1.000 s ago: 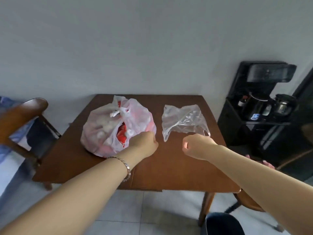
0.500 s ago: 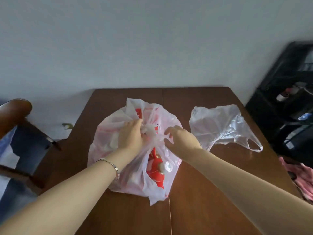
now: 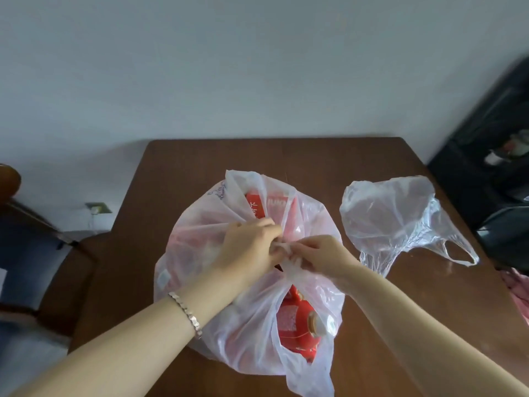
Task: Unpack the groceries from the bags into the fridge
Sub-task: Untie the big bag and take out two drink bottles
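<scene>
Nearest me, the bracelet point(image 3: 187, 313) sits on the left wrist, and just beyond it the full grocery bag point(image 3: 243, 348) rests on the wooden table point(image 3: 286, 156). A gap in the bag's near side shows a red carton point(image 3: 292, 325) with a round white cap point(image 3: 315, 325). At the bag's middle, both hands work the knot point(image 3: 286, 253) of tied handles. The left hand point(image 3: 252, 247) has its fingers curled round the twisted plastic, and the right hand point(image 3: 323, 256) pinches it from the other side. I judge this as the untying step: the bag is not yet open and nothing is out. The next move calls for teasing the loops apart without tearing the thin film, then spreading the mouth wide enough to lift a carton. Further back, more red packaging point(image 3: 254, 209) shows through the far side. My count is two hands, two bags, one knot and one table. Red shows in two places, and I cannot tell how many packs that makes. The second bag, an empty clear bag point(image 3: 395, 213), lies flat to the right, apart from the full one. A chair point(image 3: 57, 253) stands left and a black stand point(image 3: 486, 167) right. No fridge is in view.
</scene>
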Motion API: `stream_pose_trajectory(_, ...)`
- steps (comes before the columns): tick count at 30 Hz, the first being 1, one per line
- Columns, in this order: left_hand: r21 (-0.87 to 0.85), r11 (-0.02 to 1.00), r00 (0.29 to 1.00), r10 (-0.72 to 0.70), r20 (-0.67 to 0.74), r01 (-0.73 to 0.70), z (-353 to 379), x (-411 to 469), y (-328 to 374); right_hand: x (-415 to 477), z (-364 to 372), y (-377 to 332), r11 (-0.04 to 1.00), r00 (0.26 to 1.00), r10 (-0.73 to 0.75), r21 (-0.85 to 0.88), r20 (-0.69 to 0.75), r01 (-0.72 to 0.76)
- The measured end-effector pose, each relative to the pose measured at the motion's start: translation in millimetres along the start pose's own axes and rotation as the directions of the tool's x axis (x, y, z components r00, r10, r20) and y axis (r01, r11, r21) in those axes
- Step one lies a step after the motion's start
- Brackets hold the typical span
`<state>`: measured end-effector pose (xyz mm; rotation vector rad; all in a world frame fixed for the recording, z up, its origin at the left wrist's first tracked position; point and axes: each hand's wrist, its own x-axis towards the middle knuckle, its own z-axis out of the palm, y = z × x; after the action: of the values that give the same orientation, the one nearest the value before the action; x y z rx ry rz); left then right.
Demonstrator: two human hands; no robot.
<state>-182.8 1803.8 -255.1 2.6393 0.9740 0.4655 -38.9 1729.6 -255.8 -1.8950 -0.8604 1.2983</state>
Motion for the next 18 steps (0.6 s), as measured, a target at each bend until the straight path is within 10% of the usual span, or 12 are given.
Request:
stream_pose_trajectory(3, -0.037, 0.999, 0.991, -0.013, -0.136, 0.008, 4.8, 1.1, 4.5, 2.8, 1.9, 7.1, 0.878, 0.979, 0.188, 0.432, 0.081, -0.204)
stream_pose_trajectory(6, -0.166, 0.985, 0.967, -0.002, -0.253, -0.041, 4.6, -9.3, 3.1, -2.0, 13.8, 1.0, 0.928, 0.968, 0.052, 0.37, -0.247, 0.045)
stream_pose_trajectory(9, -0.695, 0.71, 0.924, -0.331, -0.19, 0.111, -8.9, -19.4, 3.5, -7.7, 10.9, -0.3, 0.771, 0.904, 0.102, 0.607, -0.416, 0.192)
stream_pose_trajectory(11, -0.759, 0.575, 0.901, -0.433, 0.032, 0.304, -1.9, -28.5, -9.6, -9.1, 3.5, 7.8, 0.705, 0.912, 0.2, 0.699, -0.357, 0.12)
stream_pose_trajectory(13, -0.755, 0.514, 0.877, -0.45, 0.167, 0.408, 3.1, -37.8, -20.4, -15.2, 0.2, 12.9, 0.865, 0.957, 0.113, 0.501, -0.268, 0.038)
stream_pose_trajectory(15, -0.68, 0.659, 0.938, -0.323, 0.128, 0.32, -2.7, -44.6, -18.4, -28.2, 4.0, 11.2, 0.988, 0.99, -0.071, 0.127, -0.12, 0.087)
stream_pose_trajectory(18, -0.323, 0.941, 0.986, -0.051, 0.159, 0.101, -14.4, -48.3, -1.6, -35.7, 10.4, 18.4, 0.839, 0.952, -0.304, -0.478, -0.016, 0.26)
